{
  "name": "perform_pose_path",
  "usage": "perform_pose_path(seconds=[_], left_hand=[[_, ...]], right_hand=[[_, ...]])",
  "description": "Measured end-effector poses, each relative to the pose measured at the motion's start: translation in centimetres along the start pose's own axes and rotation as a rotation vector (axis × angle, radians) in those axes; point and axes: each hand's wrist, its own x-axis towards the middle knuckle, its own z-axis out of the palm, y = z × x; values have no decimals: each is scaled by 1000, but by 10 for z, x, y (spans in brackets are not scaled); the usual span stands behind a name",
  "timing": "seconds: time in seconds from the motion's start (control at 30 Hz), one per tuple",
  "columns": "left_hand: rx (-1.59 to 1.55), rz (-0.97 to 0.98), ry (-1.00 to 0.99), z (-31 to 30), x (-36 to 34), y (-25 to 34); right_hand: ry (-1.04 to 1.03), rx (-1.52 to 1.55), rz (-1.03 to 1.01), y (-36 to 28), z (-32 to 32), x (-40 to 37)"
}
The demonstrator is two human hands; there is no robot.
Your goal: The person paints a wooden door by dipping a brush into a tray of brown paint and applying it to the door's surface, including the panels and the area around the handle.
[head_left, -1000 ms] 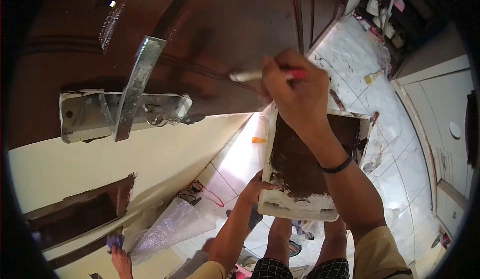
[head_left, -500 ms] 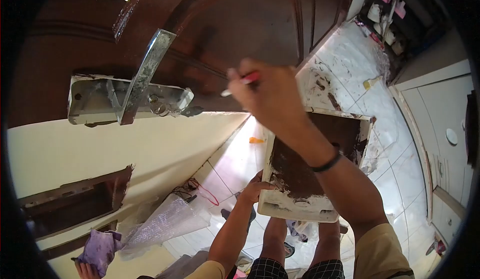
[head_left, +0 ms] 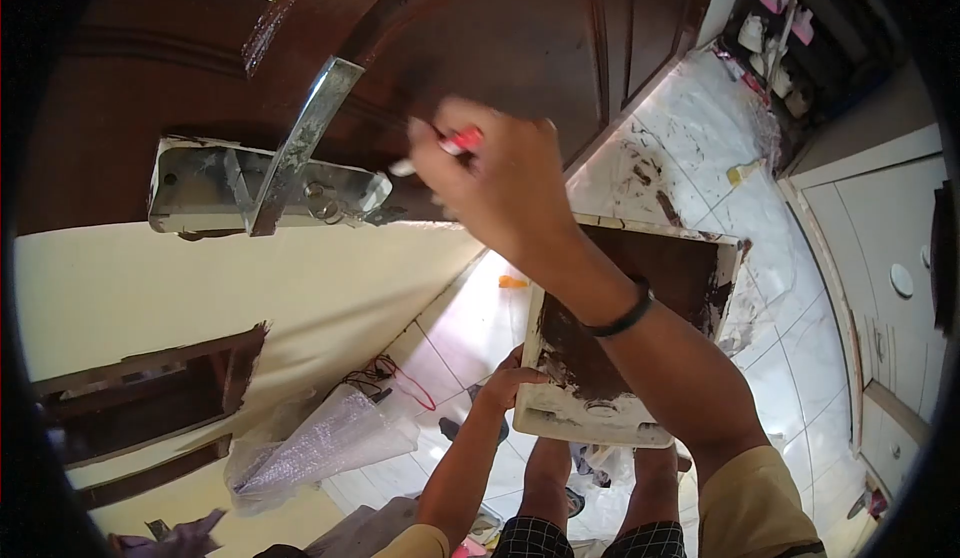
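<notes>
My right hand (head_left: 495, 173), with a black band at the wrist, is closed around a small red tool (head_left: 462, 142) with a whitish tip, close to the dark brown door (head_left: 480, 48). Its tip is near the right end of the metal handle plate (head_left: 345, 190), from which a lever handle (head_left: 305, 148) sticks out. My left hand (head_left: 515, 378) grips the left edge of a pale tray (head_left: 580, 410) smeared with dark brown. The right forearm passes over this tray and hides part of it.
Bubble wrap (head_left: 320, 448) and a red cable (head_left: 415, 390) lie on the tiled floor. White cabinets (head_left: 880, 248) stand at the right. At the lower left, purple cloth (head_left: 190, 536) shows near the frame's edge. Brown-stained plastic sheeting (head_left: 690, 148) covers floor tiles beyond the tray.
My right hand has moved left with the red tool, nearer to the handle plate. The purple cloth at the lower left has dropped lower, and the other person's hand by it no longer shows.
</notes>
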Motion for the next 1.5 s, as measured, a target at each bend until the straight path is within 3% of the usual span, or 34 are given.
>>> perform_pose_path(seconds=[0.03,0.13,0.27,0.37,0.5,0.6,0.7,0.93,1.0,1.1,1.2,1.4,1.5], left_hand=[[13,-7,33,-4,0,-3],[35,2,112,3,-10,-2],[-8,41,-12,8,-11,4],[37,81,68,-30,-2,-17],[61,172,143,2,-14,-12],[-42,238,125,17,-16,-22],[-129,250,211,25,-14,-46],[-224,328,208,65,-28,-59],[-226,325,249,74,-31,-63],[-225,329,251,66,-33,-74],[-220,336,239,51,-51,-66],[-232,350,260,48,-57,-57],[-252,353,259,41,-58,-68]], right_hand=[[14,-30,-67,-9,1,6],[207,482,45,-20,-12,13],[313,318,170,5,-82,-25],[310,99,306,18,-131,-78],[138,-28,429,38,-167,-143],[-122,-324,398,38,-179,-169],[-339,-506,104,33,-179,-167],[-650,-742,-242,40,-161,-172],[-695,-756,-249,37,-166,-179],[-718,-537,-98,20,-165,-173],[-635,-505,-179,22,-125,-163],[-843,-550,-181,50,-100,-178],[-712,-325,-25,37,-118,-180]])
